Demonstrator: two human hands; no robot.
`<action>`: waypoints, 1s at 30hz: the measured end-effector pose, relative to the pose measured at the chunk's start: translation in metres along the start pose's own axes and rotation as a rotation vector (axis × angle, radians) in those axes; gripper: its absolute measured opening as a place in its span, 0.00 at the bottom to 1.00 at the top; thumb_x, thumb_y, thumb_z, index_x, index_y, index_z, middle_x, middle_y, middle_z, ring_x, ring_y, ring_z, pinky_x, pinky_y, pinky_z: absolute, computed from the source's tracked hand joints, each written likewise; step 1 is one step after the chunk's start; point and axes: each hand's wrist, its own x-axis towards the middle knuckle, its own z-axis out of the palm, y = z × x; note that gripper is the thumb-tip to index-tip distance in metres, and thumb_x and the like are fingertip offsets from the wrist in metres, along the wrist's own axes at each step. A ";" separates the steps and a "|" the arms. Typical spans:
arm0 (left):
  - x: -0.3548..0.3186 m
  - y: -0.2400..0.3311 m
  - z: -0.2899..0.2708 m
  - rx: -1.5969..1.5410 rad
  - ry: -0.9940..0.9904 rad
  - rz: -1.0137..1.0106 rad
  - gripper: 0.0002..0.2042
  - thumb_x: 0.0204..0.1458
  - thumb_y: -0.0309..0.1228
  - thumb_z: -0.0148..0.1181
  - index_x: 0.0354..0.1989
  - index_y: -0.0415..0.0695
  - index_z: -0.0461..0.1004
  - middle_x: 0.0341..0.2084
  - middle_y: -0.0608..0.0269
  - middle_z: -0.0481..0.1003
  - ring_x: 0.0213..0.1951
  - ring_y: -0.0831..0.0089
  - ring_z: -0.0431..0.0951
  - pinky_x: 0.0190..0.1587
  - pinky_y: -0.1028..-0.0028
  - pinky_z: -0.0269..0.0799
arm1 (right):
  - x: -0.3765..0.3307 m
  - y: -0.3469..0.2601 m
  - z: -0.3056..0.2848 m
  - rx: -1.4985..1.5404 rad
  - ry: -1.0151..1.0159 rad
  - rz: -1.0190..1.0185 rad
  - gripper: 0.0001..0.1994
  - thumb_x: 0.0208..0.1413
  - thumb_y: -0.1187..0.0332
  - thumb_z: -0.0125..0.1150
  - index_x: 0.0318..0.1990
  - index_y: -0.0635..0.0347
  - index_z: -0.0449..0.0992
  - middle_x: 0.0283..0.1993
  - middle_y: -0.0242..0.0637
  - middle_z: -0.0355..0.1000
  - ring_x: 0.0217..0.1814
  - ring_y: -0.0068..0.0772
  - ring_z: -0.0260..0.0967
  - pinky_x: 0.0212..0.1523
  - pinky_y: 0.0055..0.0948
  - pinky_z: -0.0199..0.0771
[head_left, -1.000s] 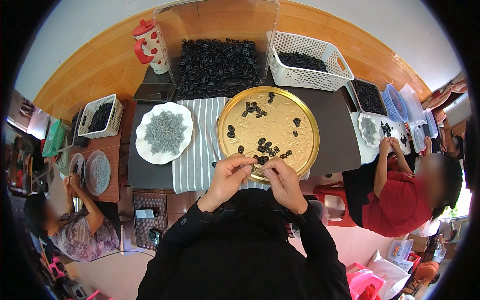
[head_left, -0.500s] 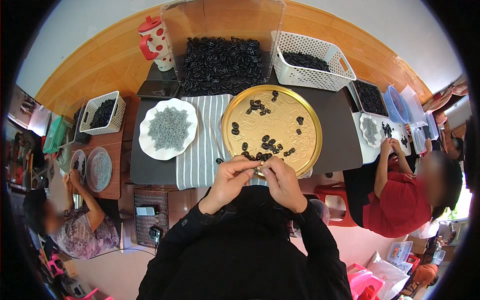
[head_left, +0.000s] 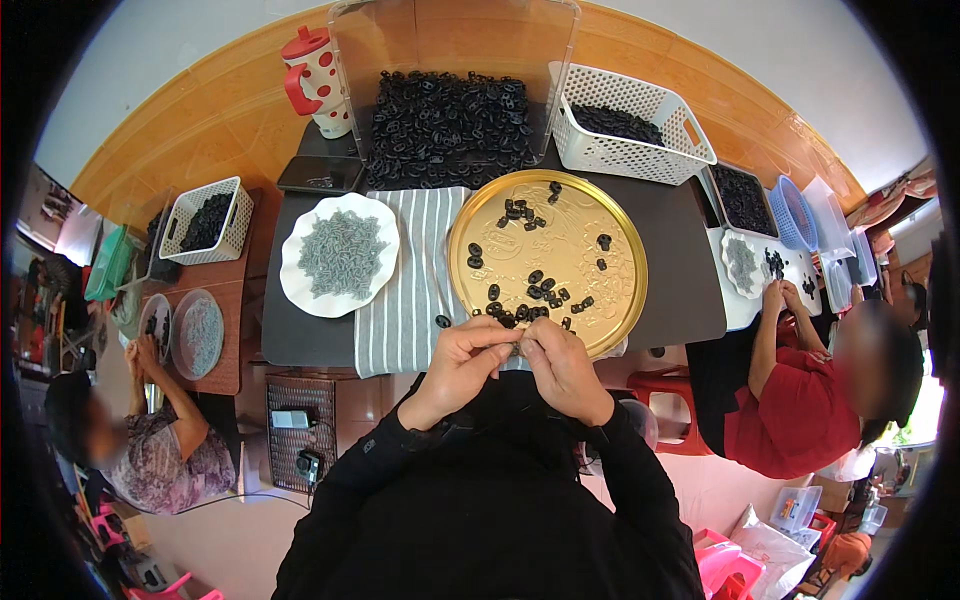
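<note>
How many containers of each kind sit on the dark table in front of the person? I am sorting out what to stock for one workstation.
White lattice basket: 1
Clear plastic bin of black parts: 1
Gold round tray: 1
White scalloped plate of grey parts: 1
Red-and-white spotted jug: 1
Total: 5

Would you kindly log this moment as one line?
left hand and right hand: pinching small part together | gold tray: black pieces scattered | white plate: grey pieces
</note>
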 end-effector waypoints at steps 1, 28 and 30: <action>-0.001 0.000 0.001 -0.003 0.008 0.003 0.12 0.54 0.16 0.51 0.44 0.36 0.76 0.31 0.64 0.71 0.25 0.82 0.69 0.26 0.83 0.66 | 0.000 0.000 0.001 0.003 -0.006 0.016 0.03 0.53 0.80 0.50 0.33 0.65 0.63 0.28 0.47 0.62 0.31 0.50 0.65 0.32 0.39 0.64; -0.035 0.011 -0.064 -0.211 0.468 0.004 0.09 0.52 0.17 0.55 0.41 0.33 0.76 0.29 0.62 0.75 0.28 0.80 0.73 0.29 0.81 0.68 | 0.030 -0.028 0.054 -0.653 0.043 -0.138 0.12 0.41 0.75 0.61 0.38 0.60 0.76 0.49 0.47 0.64 0.51 0.49 0.60 0.46 0.40 0.58; -0.039 0.009 -0.069 -0.212 0.459 -0.001 0.08 0.53 0.17 0.55 0.41 0.33 0.76 0.29 0.62 0.75 0.28 0.79 0.74 0.29 0.81 0.69 | 0.036 -0.028 0.067 -0.703 0.070 -0.141 0.12 0.41 0.74 0.62 0.38 0.60 0.76 0.50 0.48 0.64 0.53 0.50 0.60 0.46 0.42 0.57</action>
